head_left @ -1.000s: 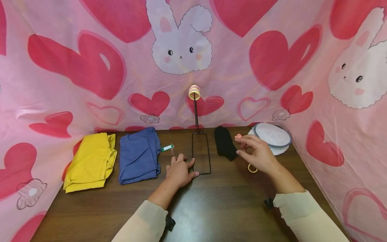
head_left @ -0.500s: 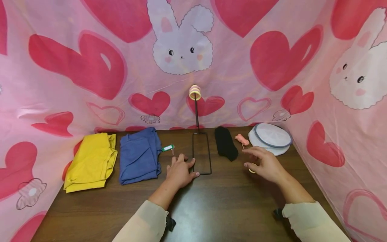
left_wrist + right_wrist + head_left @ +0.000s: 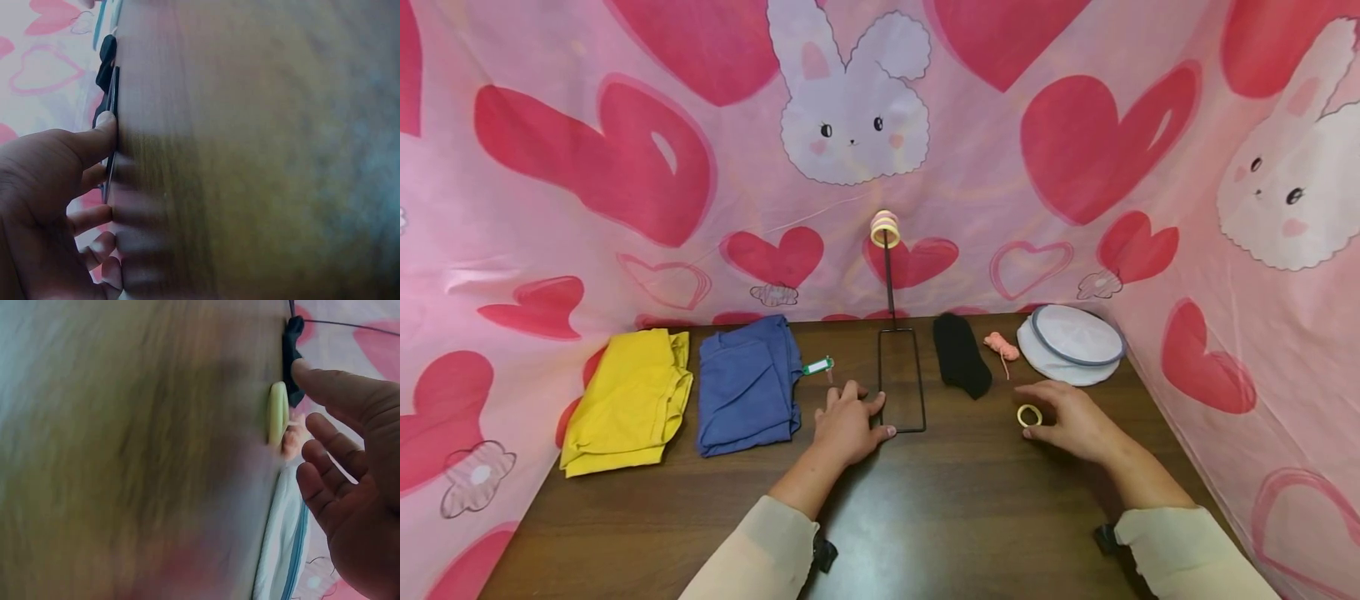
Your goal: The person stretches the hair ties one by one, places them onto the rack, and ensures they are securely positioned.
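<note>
My left hand (image 3: 844,427) rests at the front left corner of a black wire stand (image 3: 922,392), fingers spread. Its thumb and index finger touch the rectangular base, as the thumb (image 3: 105,128) also shows in the left wrist view. Several yellow and pink rings (image 3: 884,228) hang at the top of the stand's post. A pale yellow ring (image 3: 1021,412) lies on the table beside my right hand (image 3: 1078,422), whose thumb and fingers are apart around its right side, holding nothing. Behind it lie a coral cord bundle (image 3: 1002,345) and a black sock (image 3: 960,357).
A white round mesh item with a grey-blue rim (image 3: 1077,335) sits at the back right. Folded blue cloth (image 3: 747,387), folded yellow cloth (image 3: 627,400) and a green key tag (image 3: 817,366) lie on the left. Pink fabric walls (image 3: 955,183) enclose the table's back and sides.
My right hand has let go of the coral cord bundle, which now lies between the sock and the mesh item. The hand has drawn back toward the loose ring. My left hand stays put.
</note>
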`<state>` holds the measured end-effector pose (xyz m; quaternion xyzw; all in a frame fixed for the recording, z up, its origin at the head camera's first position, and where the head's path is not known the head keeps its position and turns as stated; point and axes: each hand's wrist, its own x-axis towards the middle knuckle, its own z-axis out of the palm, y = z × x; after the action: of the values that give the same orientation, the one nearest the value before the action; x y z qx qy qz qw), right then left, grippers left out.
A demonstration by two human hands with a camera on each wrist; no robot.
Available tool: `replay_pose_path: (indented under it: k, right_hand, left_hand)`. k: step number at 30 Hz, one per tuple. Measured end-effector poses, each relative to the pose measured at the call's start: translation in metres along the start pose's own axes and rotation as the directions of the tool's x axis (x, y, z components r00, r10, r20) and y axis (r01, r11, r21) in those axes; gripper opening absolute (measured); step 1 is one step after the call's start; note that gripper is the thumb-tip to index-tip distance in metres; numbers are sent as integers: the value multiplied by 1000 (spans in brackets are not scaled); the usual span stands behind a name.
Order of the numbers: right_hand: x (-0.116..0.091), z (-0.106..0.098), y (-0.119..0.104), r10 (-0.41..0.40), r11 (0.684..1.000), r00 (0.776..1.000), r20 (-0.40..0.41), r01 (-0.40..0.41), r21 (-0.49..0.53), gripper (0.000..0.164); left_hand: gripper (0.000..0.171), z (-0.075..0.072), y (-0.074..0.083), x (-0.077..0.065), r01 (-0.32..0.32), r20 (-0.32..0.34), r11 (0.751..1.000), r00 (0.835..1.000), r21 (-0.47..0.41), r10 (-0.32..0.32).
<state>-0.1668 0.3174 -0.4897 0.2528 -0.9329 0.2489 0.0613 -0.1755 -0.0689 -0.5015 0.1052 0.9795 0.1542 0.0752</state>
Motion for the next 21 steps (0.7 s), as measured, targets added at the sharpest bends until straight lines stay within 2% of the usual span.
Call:
replay_pose_path:
  k: [7, 21]
  right_hand:
    - [-5, -2, 11, 54, 998, 995, 81, -52, -26, 60]
    - [-3, 0, 12, 112, 994, 987, 112, -110, -24, 52]
  left_hand:
    - [67, 1, -1, 0, -4, -5, 1000, 1000, 3, 4]
    - [67, 0, -1, 0, 1, -7, 1000, 1000, 2, -1]
